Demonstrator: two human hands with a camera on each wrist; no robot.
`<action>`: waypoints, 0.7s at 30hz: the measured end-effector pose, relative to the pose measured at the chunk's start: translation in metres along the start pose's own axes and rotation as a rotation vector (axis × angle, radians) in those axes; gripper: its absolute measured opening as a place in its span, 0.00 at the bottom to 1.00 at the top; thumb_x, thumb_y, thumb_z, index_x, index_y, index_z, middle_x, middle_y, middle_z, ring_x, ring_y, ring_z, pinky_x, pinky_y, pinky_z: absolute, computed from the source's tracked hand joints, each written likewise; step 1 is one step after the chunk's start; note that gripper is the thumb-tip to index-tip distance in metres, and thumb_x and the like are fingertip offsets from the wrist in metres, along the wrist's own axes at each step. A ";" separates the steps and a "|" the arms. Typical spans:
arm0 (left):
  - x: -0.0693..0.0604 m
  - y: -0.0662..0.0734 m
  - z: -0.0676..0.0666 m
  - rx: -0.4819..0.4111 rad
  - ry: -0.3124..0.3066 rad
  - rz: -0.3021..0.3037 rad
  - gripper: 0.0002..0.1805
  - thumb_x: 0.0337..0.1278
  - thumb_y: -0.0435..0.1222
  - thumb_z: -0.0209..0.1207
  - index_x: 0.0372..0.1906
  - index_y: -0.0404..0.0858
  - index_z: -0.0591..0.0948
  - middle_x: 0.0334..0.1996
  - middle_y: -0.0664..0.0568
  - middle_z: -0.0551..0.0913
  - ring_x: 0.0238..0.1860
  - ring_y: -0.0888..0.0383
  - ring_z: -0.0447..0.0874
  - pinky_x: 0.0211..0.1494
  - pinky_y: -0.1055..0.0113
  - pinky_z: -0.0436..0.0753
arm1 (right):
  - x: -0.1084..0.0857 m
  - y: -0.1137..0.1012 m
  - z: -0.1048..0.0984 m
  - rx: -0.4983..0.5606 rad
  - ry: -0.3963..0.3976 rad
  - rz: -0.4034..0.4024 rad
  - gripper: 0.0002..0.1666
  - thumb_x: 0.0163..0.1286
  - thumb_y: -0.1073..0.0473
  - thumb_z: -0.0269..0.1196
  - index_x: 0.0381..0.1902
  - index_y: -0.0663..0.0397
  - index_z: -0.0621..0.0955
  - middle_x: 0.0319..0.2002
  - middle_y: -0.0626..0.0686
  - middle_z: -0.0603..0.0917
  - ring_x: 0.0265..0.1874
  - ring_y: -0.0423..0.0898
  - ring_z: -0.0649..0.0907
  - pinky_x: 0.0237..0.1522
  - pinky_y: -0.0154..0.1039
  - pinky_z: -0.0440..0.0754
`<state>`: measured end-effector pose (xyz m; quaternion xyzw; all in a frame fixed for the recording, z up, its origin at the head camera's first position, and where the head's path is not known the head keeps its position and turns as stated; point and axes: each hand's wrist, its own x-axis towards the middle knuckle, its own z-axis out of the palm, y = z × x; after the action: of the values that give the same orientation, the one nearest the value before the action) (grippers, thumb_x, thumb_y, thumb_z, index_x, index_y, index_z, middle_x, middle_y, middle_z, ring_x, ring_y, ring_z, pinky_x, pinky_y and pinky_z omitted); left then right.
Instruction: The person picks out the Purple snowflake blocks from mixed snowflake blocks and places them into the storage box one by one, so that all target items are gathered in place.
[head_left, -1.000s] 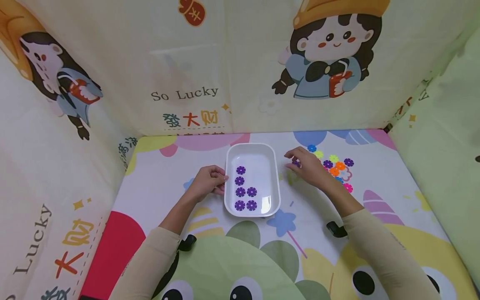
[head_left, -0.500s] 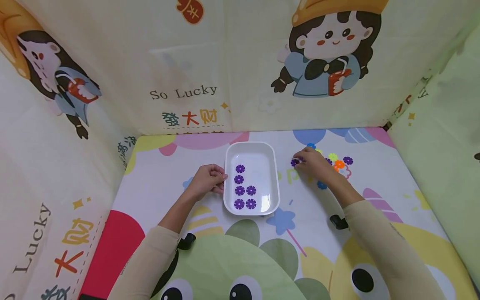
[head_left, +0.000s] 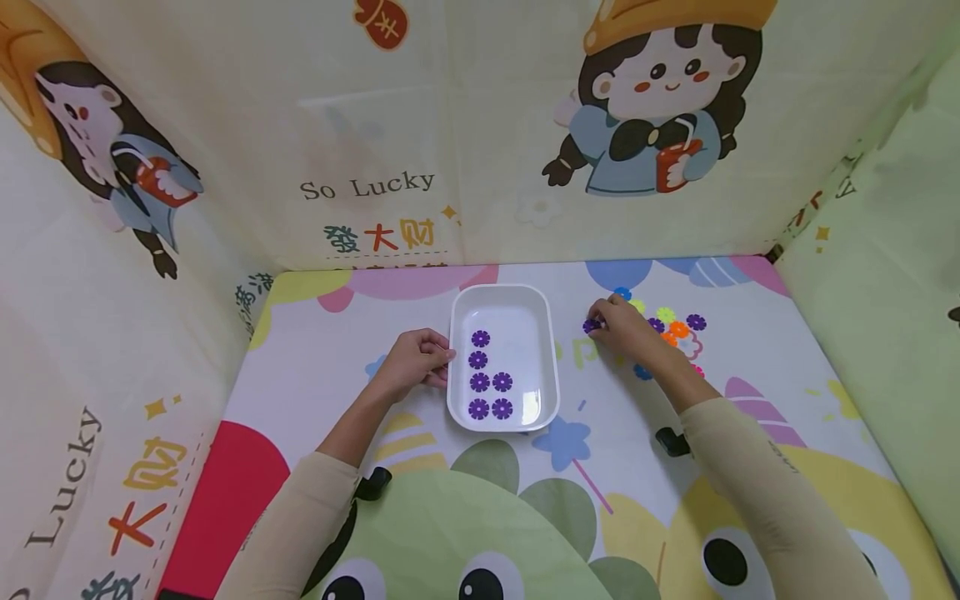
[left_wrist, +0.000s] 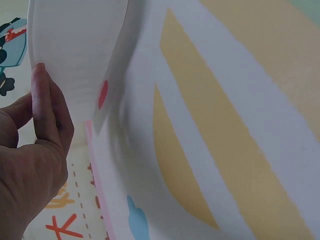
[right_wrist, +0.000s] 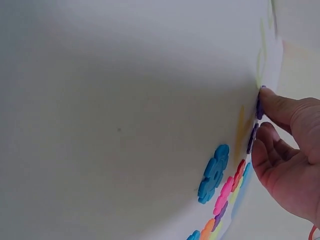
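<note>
In the head view, my left hand (head_left: 416, 358) grips the left rim of a white rectangular tray (head_left: 542, 333); in the left wrist view, fingers lie along its outer wall. Inside the tray, several purple flower-shaped plastic pieces (head_left: 479, 382) lie flat, one column longer than the other. My right hand (head_left: 626, 329) is down at the table to the right of the tray. Its fingertips pinch a purple flower-shaped piece (head_left: 591, 326), partly covered by them. In the right wrist view, a second purple piece (right_wrist: 252, 138) lies by the curled fingers.
Right of my right hand is a loose group of flower-shaped pieces, including orange (head_left: 678, 329), yellow-green (head_left: 665, 315) and purple (head_left: 697, 322). Blue pieces (right_wrist: 214, 174) lie near the hand too. A cartoon-print cloth (head_left: 420, 467) covers the table, with printed curtains (head_left: 495, 150) around it.
My right hand has shifted slightly right and its fingers have drawn closer together at the purple piece. A blue piece now shows below the wrist. My left hand and the tray stay put.
</note>
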<state>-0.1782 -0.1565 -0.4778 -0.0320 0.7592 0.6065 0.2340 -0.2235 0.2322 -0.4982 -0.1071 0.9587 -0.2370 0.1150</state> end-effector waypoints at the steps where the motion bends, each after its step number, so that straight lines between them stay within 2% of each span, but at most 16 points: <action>1: 0.000 0.000 0.000 -0.003 -0.001 0.000 0.13 0.69 0.32 0.64 0.51 0.29 0.78 0.32 0.42 0.83 0.24 0.56 0.85 0.30 0.61 0.92 | 0.000 0.000 -0.001 -0.005 0.002 -0.001 0.15 0.73 0.63 0.66 0.54 0.63 0.78 0.51 0.64 0.75 0.49 0.59 0.78 0.60 0.56 0.84; 10: -0.001 0.000 0.000 -0.008 -0.006 0.004 0.13 0.70 0.32 0.63 0.51 0.28 0.77 0.29 0.46 0.82 0.24 0.57 0.85 0.30 0.61 0.92 | -0.003 -0.004 -0.006 0.051 -0.019 -0.008 0.12 0.74 0.66 0.65 0.52 0.56 0.75 0.45 0.59 0.82 0.44 0.55 0.79 0.57 0.53 0.87; 21: 0.000 0.000 0.001 0.009 0.002 0.004 0.13 0.70 0.32 0.64 0.51 0.29 0.77 0.30 0.45 0.83 0.24 0.57 0.85 0.30 0.61 0.92 | -0.013 -0.003 -0.015 0.080 0.023 -0.045 0.06 0.76 0.64 0.62 0.47 0.53 0.75 0.42 0.57 0.83 0.42 0.54 0.78 0.50 0.48 0.85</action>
<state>-0.1778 -0.1559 -0.4782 -0.0300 0.7621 0.6037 0.2321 -0.2152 0.2396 -0.4816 -0.1211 0.9470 -0.2791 0.1028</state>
